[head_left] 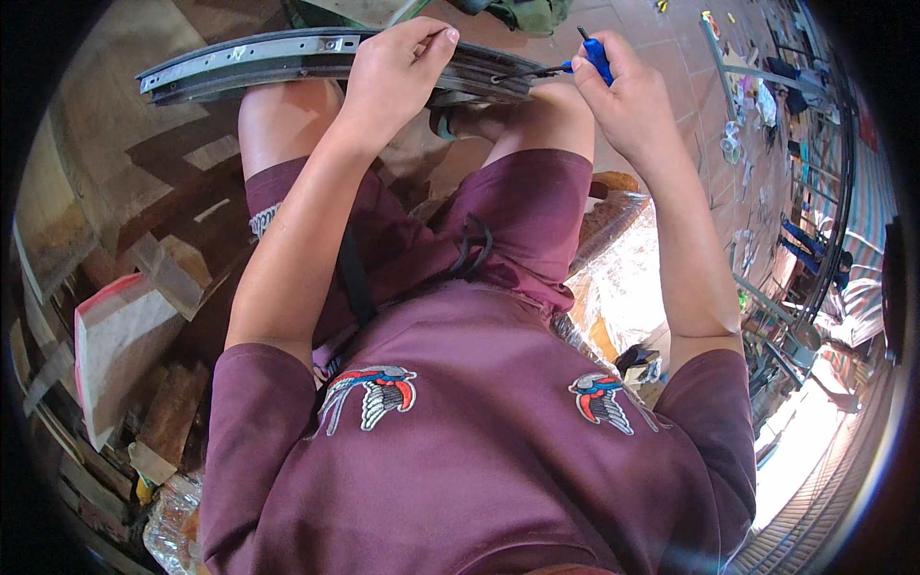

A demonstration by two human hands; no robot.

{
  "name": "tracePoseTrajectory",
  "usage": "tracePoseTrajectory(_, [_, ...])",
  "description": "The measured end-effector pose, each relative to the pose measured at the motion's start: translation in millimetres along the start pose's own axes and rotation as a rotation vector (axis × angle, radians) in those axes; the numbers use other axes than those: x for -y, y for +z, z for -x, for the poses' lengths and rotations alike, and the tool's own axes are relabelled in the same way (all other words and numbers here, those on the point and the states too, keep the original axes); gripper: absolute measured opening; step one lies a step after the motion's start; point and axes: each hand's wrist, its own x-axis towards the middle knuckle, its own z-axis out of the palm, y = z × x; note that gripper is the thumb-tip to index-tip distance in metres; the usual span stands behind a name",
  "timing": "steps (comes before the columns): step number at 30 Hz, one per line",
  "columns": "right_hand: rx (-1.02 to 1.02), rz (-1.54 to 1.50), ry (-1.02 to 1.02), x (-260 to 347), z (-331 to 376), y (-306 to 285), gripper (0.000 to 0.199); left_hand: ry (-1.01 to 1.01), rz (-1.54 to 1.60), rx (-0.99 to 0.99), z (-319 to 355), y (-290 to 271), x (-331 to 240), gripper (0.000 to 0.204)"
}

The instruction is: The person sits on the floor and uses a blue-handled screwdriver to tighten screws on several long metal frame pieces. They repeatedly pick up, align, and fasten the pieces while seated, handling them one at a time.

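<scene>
Across my knees lies a long dark metal rail, with a lighter strip along it that has a row of small holes and screws. My left hand is over the rail's middle, its fingers curled and thumb and forefinger pinched together. Whatever sits in that pinch, if anything, is too small to make out. My right hand, at the rail's right end, is closed around a blue T-handle hex key. The key's long dark shaft reaches left to the rail's right part, where its tip appears to meet the rail.
Wooden boards and offcuts are piled at my left, with a pale red-edged panel among them. Clear plastic wrap lies beside my right thigh. Tools and scraps are scattered over the tiled floor at right, near metal frames.
</scene>
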Motion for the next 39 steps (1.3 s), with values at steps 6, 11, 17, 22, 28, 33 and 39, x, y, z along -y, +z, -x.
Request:
tracePoseTrajectory(6, [0.141,0.271,-0.239,21.5,-8.9,-4.8,0.025,0.007,0.007,0.021,-2.2,0.5,-2.7,0.029])
tracePoseTrajectory(11, [0.26,0.354,-0.301,30.4,-22.0,-9.4,0.025,-0.029,0.056,0.033,-6.5,0.9,-2.6,0.026])
tracePoseTrajectory(17, [0.268,0.378,-0.343,31.6,-34.1,-2.3,0.027,0.08,0.206,0.122,-25.5,-5.4,-25.9,0.021])
tracePoseTrajectory(22, [0.162,0.227,-0.076,42.3,-28.6,13.6,0.036,0.164,-0.001,0.571,-21.1,7.6,-23.2,0.027])
tracePoseTrajectory(28, [-0.069,0.174,0.086,28.9,-12.3,18.8,0.037,0.23,0.248,0.493,-35.6,22.2,-10.8,0.018])
tracePoseTrajectory(33, [0.095,0.17,-0.069,42.7,-1.5,20.1,0.033,-0.037,0.526,0.35,-53.6,9.9,-11.4,0.022])
tracePoseTrajectory(39, [0.275,0.2,-0.333,18.1,-34.4,-3.4,0.023,0.075,0.226,0.174,-54.3,-9.9,-12.8,0.019])
